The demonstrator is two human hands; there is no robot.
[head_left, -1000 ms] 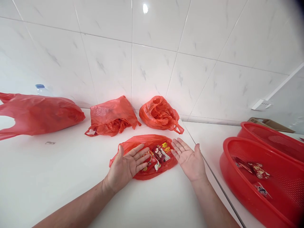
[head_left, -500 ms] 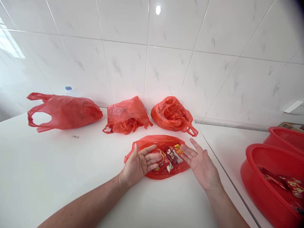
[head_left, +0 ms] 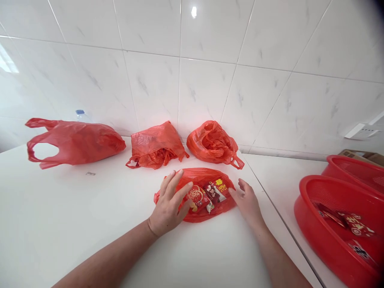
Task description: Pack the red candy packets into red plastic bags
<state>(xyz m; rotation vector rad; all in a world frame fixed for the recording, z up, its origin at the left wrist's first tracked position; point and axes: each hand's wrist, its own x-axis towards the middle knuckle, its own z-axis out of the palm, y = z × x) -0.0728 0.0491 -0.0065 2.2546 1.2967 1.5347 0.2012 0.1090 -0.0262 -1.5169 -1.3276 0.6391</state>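
Note:
A flat red plastic bag (head_left: pixel 204 176) lies on the white counter in front of me, with small red candy packets (head_left: pixel 205 194) on top of it. My left hand (head_left: pixel 169 208) rests palm down on the bag's left end, fingers stretched out and apart. My right hand (head_left: pixel 247 202) lies palm down at the bag's right edge, fingers bent slightly and touching the plastic. Neither hand holds anything.
Three more red plastic bags sit along the tiled wall: a long one (head_left: pixel 75 142) at the left, a crumpled one (head_left: pixel 157 146) in the middle, an open one (head_left: pixel 211 144) beside it. Two red plastic baskets (head_left: pixel 309 192) stand at the right, the nearer with candy packets (head_left: pixel 348 224) inside.
Both hands have turned from palm up to palm down and dropped onto the ends of the flat bag. The view has shifted slightly.

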